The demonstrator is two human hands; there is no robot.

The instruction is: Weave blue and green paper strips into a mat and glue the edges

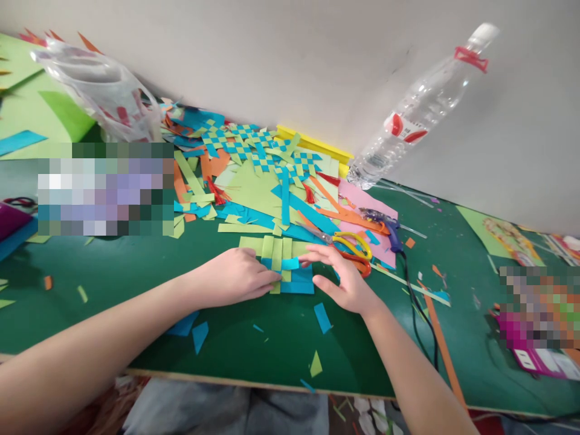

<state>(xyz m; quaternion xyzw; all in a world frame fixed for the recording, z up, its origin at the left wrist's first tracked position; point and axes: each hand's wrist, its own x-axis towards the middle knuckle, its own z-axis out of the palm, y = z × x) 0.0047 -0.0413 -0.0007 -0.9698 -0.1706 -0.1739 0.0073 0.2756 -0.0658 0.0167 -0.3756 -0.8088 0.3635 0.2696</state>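
Note:
Green and blue paper strips cross each other in a small woven piece (287, 276) on the table in front of me. My left hand (238, 278) lies over its left side, fingers bent and pressing the strips down. One short blue strip (290, 264) is folded up or raised at the weave's middle. At the right side, my right hand (339, 278) has its fingers apart, the fingertips close to that blue strip's end; whether they touch is unclear. Scissors (353, 246) with yellow and orange handles lie just beyond my right hand.
Finished blue-and-green woven pieces (258, 145) and loose strips pile up at the back. A blue glue gun (393, 232) with a black cord rests at right. A clear plastic bottle (421, 109) stands by the wall, a plastic bag (104, 90) at left. Paper scraps dot the green table (362, 368).

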